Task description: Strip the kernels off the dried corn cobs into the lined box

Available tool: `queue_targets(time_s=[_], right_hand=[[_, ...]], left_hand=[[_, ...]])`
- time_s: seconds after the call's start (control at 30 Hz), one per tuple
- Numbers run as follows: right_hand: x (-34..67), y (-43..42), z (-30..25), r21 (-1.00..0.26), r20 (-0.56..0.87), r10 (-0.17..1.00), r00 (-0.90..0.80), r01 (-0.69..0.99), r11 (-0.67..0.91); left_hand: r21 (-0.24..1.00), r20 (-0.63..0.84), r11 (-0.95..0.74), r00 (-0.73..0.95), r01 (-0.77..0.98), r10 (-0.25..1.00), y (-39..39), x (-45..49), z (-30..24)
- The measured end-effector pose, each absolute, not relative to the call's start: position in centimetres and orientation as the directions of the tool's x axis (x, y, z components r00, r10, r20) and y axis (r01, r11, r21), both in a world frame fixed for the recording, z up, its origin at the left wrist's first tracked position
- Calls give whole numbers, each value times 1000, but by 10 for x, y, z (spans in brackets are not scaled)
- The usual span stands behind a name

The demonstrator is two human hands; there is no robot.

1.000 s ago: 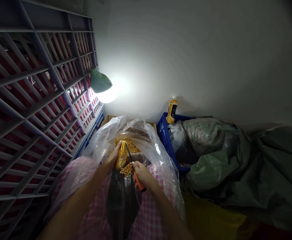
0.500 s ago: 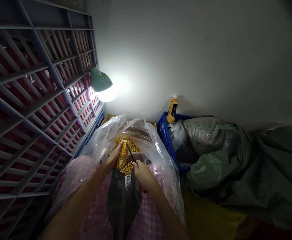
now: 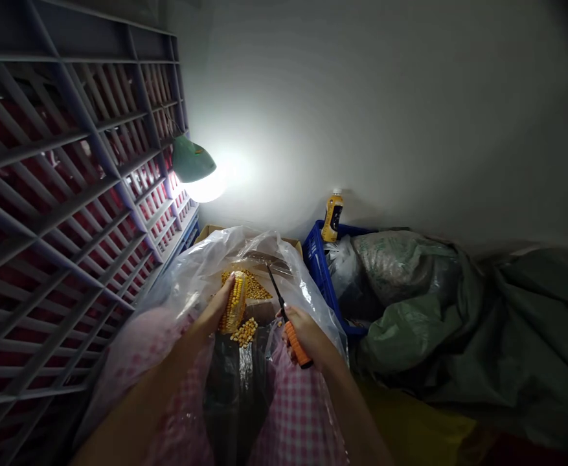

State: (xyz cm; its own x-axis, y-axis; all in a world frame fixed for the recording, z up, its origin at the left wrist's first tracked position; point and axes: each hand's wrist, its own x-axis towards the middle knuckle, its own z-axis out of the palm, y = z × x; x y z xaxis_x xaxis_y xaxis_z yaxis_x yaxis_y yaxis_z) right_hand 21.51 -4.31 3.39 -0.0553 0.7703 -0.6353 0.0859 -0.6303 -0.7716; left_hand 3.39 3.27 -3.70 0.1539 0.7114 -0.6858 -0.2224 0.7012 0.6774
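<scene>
Corn cob [image 3: 235, 304], surrounding plastic bag [image 3: 307, 288], lamp [image 3: 193, 160]

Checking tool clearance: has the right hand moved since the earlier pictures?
Yes: judged against the blue crate, the right hand has moved right, toward it, taking the tool away from the cob.

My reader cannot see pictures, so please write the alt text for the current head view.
A person's left hand holds a corn cob; the right hand holds an orange-handled tool, not touching the cob. Loose kernels lie nearby, amid clear plastic. A lit lamp hangs at left; a yellow bottle and blue basket are at right.
</scene>
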Motion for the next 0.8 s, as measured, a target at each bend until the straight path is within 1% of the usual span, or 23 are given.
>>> queue_targets(time_s=[0.1,0.2,0.3,0.37,0.43,0.5,0.67,0.8], right_hand=[[222,-56,23,-763,-622,783,-32,250,-596],[229,-63,12,-751,-555,831,21,418,-512],[242,-64,12,-722,-541,840,38,493,-486],[257,-62,16,-701,-550,834,48,516,-493],[272,-59,20,-697,-542,839,56,529,-485],[284,-57,22,-703,-529,846,63,525,-479],[283,-58,27,-737,-515,856,47,487,-469],[260,-63,38,-776,-517,856,-1,422,-468]], left_hand=[[696,-682,706,188,-128,706,35,23,-29],[734,-666,679,191,-5,721,34,4,-19],[704,-707,708,132,49,694,34,-20,-3],[708,-704,706,83,18,705,34,-35,11],[752,-654,657,62,-53,754,33,-47,24],[773,-621,625,73,-106,781,29,-55,35],[747,-629,629,77,-215,773,23,-53,47],[733,-569,586,162,-344,806,27,-35,51]])
